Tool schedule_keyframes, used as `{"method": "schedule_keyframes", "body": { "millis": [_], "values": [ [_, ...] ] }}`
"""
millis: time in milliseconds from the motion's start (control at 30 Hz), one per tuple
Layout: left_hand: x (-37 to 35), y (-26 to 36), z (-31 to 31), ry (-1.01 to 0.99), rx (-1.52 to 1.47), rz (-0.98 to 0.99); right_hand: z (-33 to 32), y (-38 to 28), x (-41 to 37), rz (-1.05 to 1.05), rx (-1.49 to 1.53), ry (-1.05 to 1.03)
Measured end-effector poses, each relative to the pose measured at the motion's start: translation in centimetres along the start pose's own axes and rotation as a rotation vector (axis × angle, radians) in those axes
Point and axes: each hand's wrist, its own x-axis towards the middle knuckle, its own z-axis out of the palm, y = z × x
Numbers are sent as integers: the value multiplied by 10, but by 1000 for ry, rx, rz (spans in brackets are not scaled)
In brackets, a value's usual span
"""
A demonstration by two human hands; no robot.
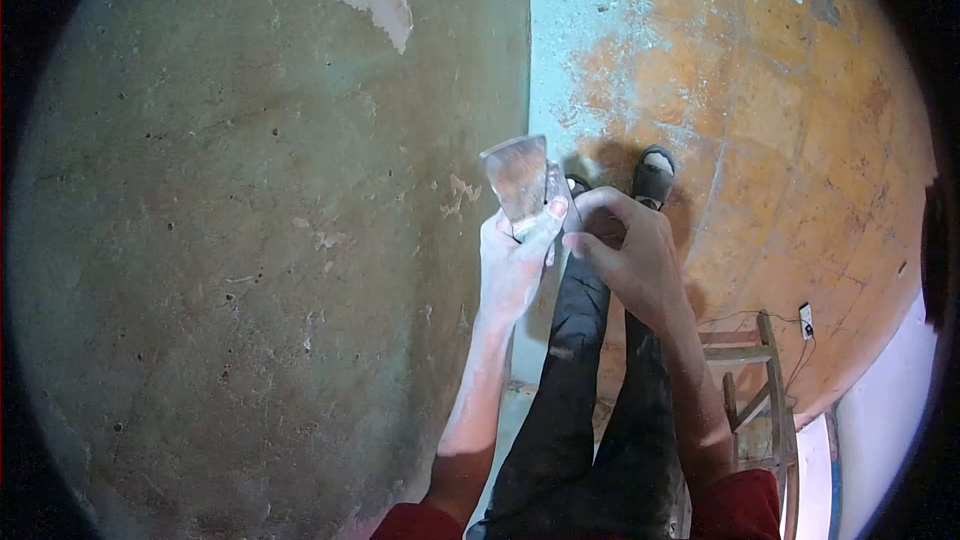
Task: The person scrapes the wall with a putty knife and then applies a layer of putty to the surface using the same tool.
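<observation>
My left hand (513,265), coated in white dust, is closed around a putty knife (518,180). Its broad, worn metal blade points up and away from me, with brownish smears on the face. A narrow grey piece (556,183) stands beside the blade, under the left thumb. Close on the right, my right hand (640,258) has its thumb and forefinger curled together in a pinch, the fingertips right at the grey piece's lower edge. I cannot tell what is between those fingers.
A rough greenish wall (250,240) with pits and bare patches fills the left. White dust covers part of the orange tiled floor (770,200). A wooden ladder-like frame (770,370) stands at lower right, near a power strip (806,321) with a cable. My shoes (654,176) are below the hands.
</observation>
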Motion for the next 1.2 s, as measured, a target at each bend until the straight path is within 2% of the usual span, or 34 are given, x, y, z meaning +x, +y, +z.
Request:
{"method": "schedule_keyframes", "body": {
  "millis": [67, 200, 400, 433, 500, 567, 700, 767, 833, 900, 967, 1033, 1100, 1133, 1200],
  "values": [
    [-6, -6, 3, 52, 51, 93, 2, -1, 2, 21, -15, -65],
    [-16, -5, 2, 109, 54, 62, 5, -7, 0, -32, -159, -42],
    [-24, 0, 1, 63, 130, 112, -9, -14, -7, 79, -231, -185],
    [-26, -1, -2, 62, 131, 113, -12, -12, -6, 90, -203, -244],
    [-29, -4, -8, 19, 22, -21, -15, -7, -6, 101, -171, -303],
    [-30, -5, -8, 31, 7, -6, -15, -2, -9, 53, 109, -349],
    [-38, -11, -12, 78, 10, 63, 3, 8, -8, 66, 218, -320],
    [-42, -15, -21, 102, 31, 35, 19, 0, -10, 37, 140, -214],
    [-47, -20, -26, 130, 57, 7, 27, -3, 0, 1, 168, -217],
    [-50, -28, -20, 278, -122, -41, 31, -6, 33, -35, 158, -70],
    [-58, -50, -25, 278, -13, -127, 39, -31, 81, -15, 243, 69],
    [-72, -64, -22, 252, 125, -275, 53, -65, 125, -333, 422, 218],
    [-81, -87, -14, 254, 145, -262, 63, -103, 155, -400, 445, 275],
    [-84, -97, -10, 249, 102, -221, 79, -106, 158, -395, 449, 274],
    [-94, -126, -15, 221, 7, -262, 107, -101, 164, -396, 369, 388]
  ]
}}
